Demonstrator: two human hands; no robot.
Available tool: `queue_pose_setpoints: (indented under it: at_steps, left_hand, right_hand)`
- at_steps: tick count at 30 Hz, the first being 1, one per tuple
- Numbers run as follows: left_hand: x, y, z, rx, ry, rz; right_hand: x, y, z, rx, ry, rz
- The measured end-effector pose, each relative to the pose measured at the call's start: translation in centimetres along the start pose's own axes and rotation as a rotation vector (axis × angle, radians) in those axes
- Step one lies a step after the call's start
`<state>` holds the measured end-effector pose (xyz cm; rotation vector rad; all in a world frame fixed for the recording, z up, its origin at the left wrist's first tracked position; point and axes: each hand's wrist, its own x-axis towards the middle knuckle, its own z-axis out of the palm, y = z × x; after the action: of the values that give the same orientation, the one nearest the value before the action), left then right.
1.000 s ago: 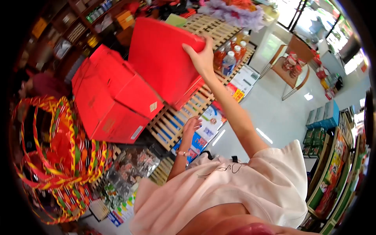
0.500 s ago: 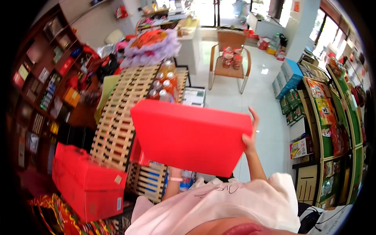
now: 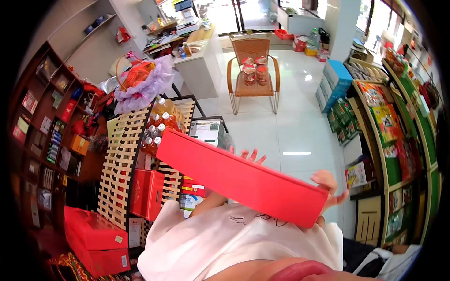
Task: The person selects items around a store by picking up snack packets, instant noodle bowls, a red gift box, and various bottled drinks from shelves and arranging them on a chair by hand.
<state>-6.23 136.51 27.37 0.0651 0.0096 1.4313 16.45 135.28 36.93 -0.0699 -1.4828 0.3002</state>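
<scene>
A large, flat red box (image 3: 243,180) is held tilted in front of my chest, one long narrow side facing up at me and its right end lower. At that right end, my right hand (image 3: 329,185) grips the box, with some fingers sticking out past the corner. My left hand (image 3: 251,155) reaches under or behind the box; only its fingertips show beyond the far edge, and the palm is hidden. Left of the box, another red box (image 3: 146,194) sits on the lower part of the slatted wooden shelf (image 3: 117,173).
Several bottles of orange-brown drink (image 3: 159,126) and a purple-wrapped basket (image 3: 143,84) stand on the shelf unit. Red cartons (image 3: 96,239) are stacked at lower left. A chair (image 3: 253,86) holding jars stands ahead. Goods shelves (image 3: 389,154) line the right side.
The red box has turned from its broad face to a narrow side and tipped down at the right. My left fingertips have appeared beyond its far edge. The view has shifted.
</scene>
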Motion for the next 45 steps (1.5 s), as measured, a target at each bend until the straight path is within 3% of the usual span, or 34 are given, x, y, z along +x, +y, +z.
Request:
queue_pose_setpoints:
  at_steps: [3,4,5,8,12,14,15,17,19,21,26,30,32,38,45]
  left_hand:
    - [4.8,-1.4,1.4,-0.012,-0.008,0.092]
    - [6.4,-1.7,1.2,-0.009,0.006,0.137]
    - [8.1,-1.0,-0.5,-0.014,-0.051,0.145]
    - [13.1,1.5,-4.1,-0.063,-0.17,0.172]
    - [19.1,5.2,-4.3,0.003,-0.46,0.086]
    - [22.5,7.9,-4.0,0.094,-0.497,0.014]
    - [22.7,8.9,-4.1,-0.11,-0.227,-0.025]
    - [24.3,11.2,-3.4,-0.51,0.283,-0.091]
    - [24.5,12.9,-1.8,-0.322,0.199,-0.089]
    - [24.4,14.3,0.5,-0.012,-0.108,-0.047]
    - [28.4,20.5,2.9,0.169,-0.193,0.047]
    - [33.3,26.6,-2.4,0.332,0.037,0.103]
    - [36.0,29.1,-5.6,0.446,0.199,0.103]
    - [45.9,30.8,-6.8,0.919,0.733,-0.291]
    - [57.3,30.8,-13.3,0.769,0.768,-0.218]
  right_hand:
    - [-3.5,3.6,-2.2,-0.407,0.099,0.481]
    - [-4.1,4.7,-2.4,-0.375,0.239,0.704]
    - [-4.7,5.7,-2.5,-0.321,0.398,0.915]
    - [-7.0,9.0,-3.6,0.314,0.432,1.329]
    - [-4.9,11.5,-4.6,0.504,0.471,1.776]
    - [1.5,12.3,-4.3,0.789,0.637,2.015]
    - [3.8,13.4,-4.0,0.793,0.654,2.061]
    - [2.6,17.4,-3.9,0.669,0.553,2.014]
    - [1.1,22.3,-4.2,0.643,0.492,1.987]
    - [-0.5,27.0,-4.2,0.723,0.518,1.986]
    - [-0.3,38.6,-2.1,0.561,0.51,1.796]
    - [3.0,45.4,-0.7,0.474,0.445,1.502]
    - [4.5,48.1,-0.4,0.425,0.383,1.504]
    - [3.8,56.0,-1.7,0.286,0.288,1.608]
    - [2.6,71.1,-2.6,0.285,0.303,1.732]
